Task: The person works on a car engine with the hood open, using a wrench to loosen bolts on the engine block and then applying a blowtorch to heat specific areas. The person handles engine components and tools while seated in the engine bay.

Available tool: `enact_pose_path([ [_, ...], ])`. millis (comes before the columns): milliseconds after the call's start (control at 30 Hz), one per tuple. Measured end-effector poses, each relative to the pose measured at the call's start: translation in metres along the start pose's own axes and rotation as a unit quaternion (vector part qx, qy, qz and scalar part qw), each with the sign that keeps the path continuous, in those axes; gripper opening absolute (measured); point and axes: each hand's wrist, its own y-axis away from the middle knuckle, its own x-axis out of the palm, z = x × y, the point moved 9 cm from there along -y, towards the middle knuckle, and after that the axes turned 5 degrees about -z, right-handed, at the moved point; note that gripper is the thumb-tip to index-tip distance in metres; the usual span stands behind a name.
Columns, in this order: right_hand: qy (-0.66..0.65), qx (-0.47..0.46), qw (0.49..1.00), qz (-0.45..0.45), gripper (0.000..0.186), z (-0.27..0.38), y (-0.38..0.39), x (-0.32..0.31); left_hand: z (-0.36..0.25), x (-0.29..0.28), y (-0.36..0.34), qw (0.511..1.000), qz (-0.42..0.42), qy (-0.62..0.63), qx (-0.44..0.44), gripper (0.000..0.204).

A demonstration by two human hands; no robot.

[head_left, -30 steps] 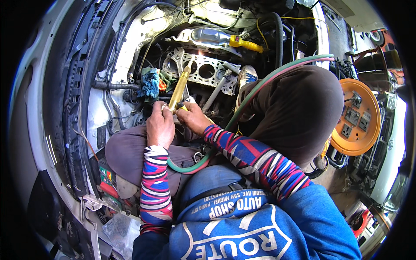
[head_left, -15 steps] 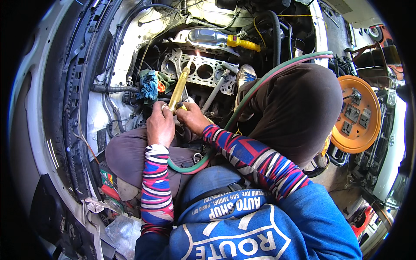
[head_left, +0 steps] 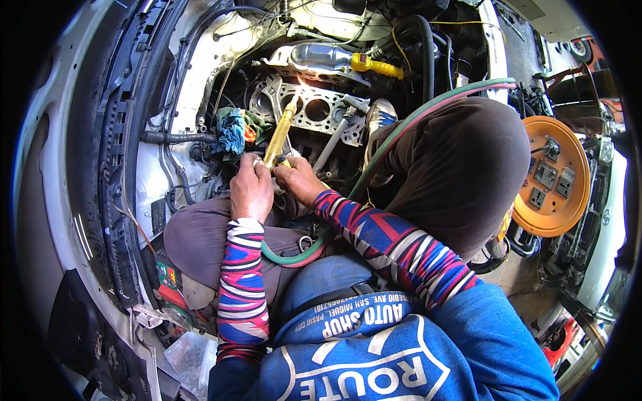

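A brass-coloured gas torch [head_left: 280, 136] slants up and away between my hands, with a small bright flame at its tip over the open-bored engine block [head_left: 309, 105]. My left hand [head_left: 251, 190] is closed at the torch's lower end, its fingertips pinched beside a small pale part. From the right, my right hand [head_left: 298, 180] closes on the same end, by a yellow-and-black piece [head_left: 283, 162] that the fingers partly cover. The joined green and red hoses [head_left: 381, 162] pass over my right leg and loop below my hands; where they meet the torch is hidden.
On the block rest a hammer [head_left: 336, 136] and a large wrench [head_left: 275, 91]. Behind lies a work lamp with a yellow handle [head_left: 376, 65]. A blue rag [head_left: 229, 131] is bunched left of the torch. An orange cable reel with sockets [head_left: 554, 150] stands right of my knee [head_left: 461, 160].
The flame at the torch tip has grown brighter and spreads wider over the block. Both hands and the torch have shifted very slightly to the right in the picture.
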Motion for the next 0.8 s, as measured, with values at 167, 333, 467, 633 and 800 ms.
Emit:
enact_pose_path([
  [167,0.003,0.011,1.0,-0.011,0.03,-0.0031,-0.0022,-0.0025,-0.0008,0.0015,-0.0015,1.0,-0.001,0.003,0.006,0.026],
  [333,0.004,-0.002,1.0,-0.002,0.03,0.0004,-0.0018,-0.0025,-0.0028,0.0017,-0.0026,1.0,-0.005,-0.003,0.011,0.024],
  [467,-0.001,0.01,1.0,0.0,0.03,0.0002,-0.0023,-0.0021,-0.0039,0.0018,-0.0032,1.0,-0.006,-0.002,0.012,0.024],
  [633,0.003,0.003,1.0,0.007,0.03,0.0026,-0.0025,-0.0013,-0.0056,0.0001,-0.0026,1.0,-0.013,-0.002,0.019,0.024],
  [800,-0.002,0.01,1.0,0.002,0.031,0.0019,-0.0012,-0.0011,-0.006,-0.0012,-0.0015,1.0,-0.013,0.001,0.021,0.024],
])
